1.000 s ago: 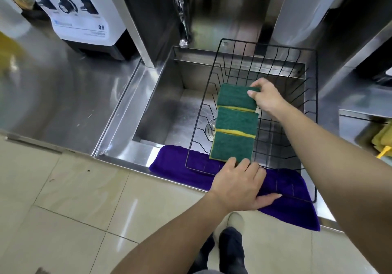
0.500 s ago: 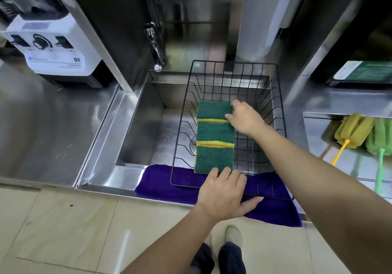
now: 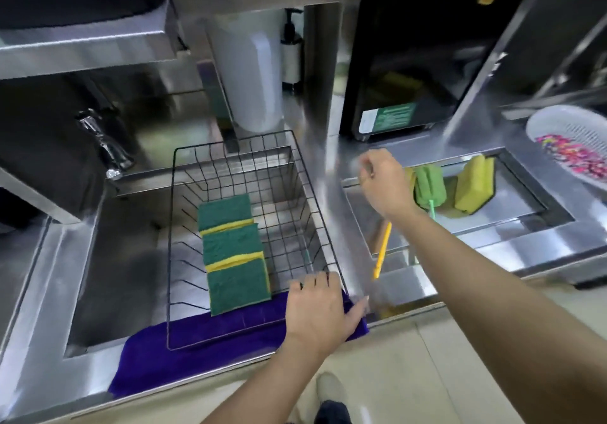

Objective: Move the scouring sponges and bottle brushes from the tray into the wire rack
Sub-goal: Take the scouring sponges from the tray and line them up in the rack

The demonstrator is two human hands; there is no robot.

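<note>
Steel counter [image 3: 331, 193] carries a purple cloth [image 3: 184, 345] and tray [image 3: 512, 207].

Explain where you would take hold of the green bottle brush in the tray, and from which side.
Probably the thin green handle of the green bottle brush, from the near side: it points toward the person, while the right hand crowds the sponge head's left.

Two bare forearms come in from the bottom edge, no sleeves, no watch, no gloves or rings visible on the left hand [image 3: 317, 313] or the right hand [image 3: 384, 184]. Short fingernails show on the left hand. Below, dark trouser legs [image 3: 331, 412] and one pale shoe toe [image 3: 330, 387], both partly cut off and blurred.
</note>
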